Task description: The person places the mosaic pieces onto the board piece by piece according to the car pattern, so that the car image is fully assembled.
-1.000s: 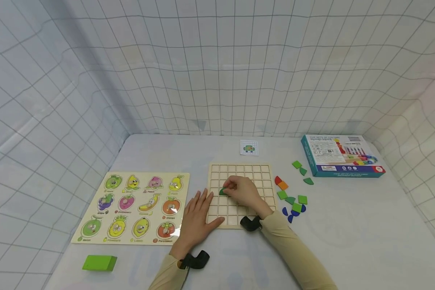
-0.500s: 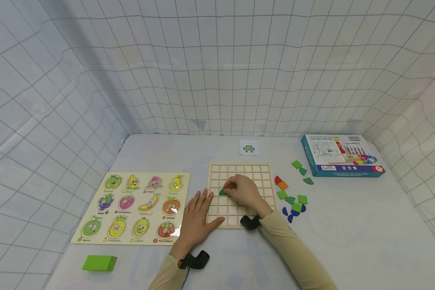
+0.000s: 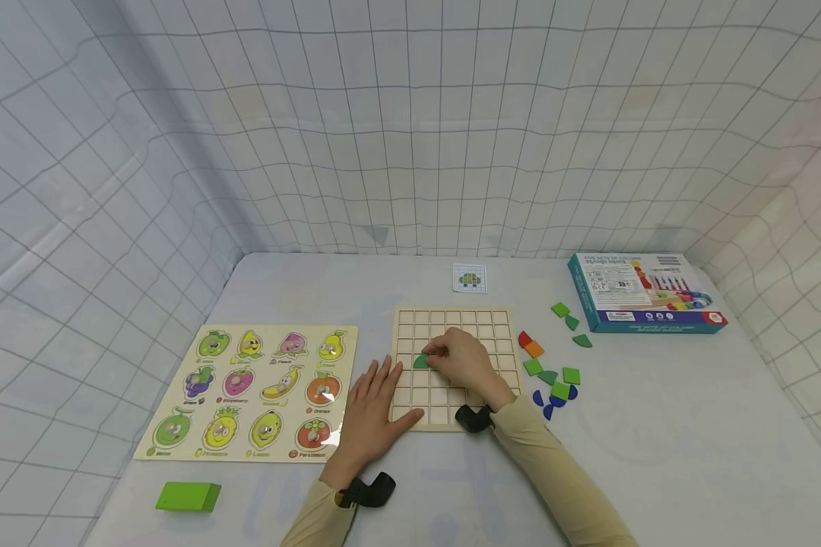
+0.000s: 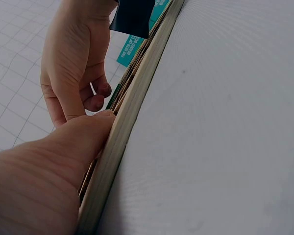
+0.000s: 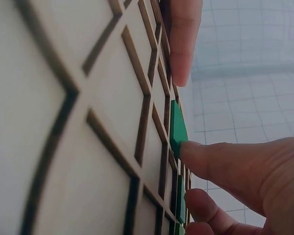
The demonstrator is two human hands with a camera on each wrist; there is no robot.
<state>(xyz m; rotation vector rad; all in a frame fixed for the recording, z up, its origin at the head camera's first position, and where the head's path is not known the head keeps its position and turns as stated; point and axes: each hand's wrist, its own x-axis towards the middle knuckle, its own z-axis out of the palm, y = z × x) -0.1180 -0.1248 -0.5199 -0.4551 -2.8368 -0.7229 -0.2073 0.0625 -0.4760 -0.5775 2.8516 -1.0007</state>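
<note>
left hand (image 3: 371, 422) spreads over the board's (image 3: 438, 415) left edge, right hand (image 3: 464, 361), unclosed, touching a green piece (image 5: 178, 128).

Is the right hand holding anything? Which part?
The right hand touches one end of the green quarter-circle piece with its thumb; gripping can't be told.
</note>
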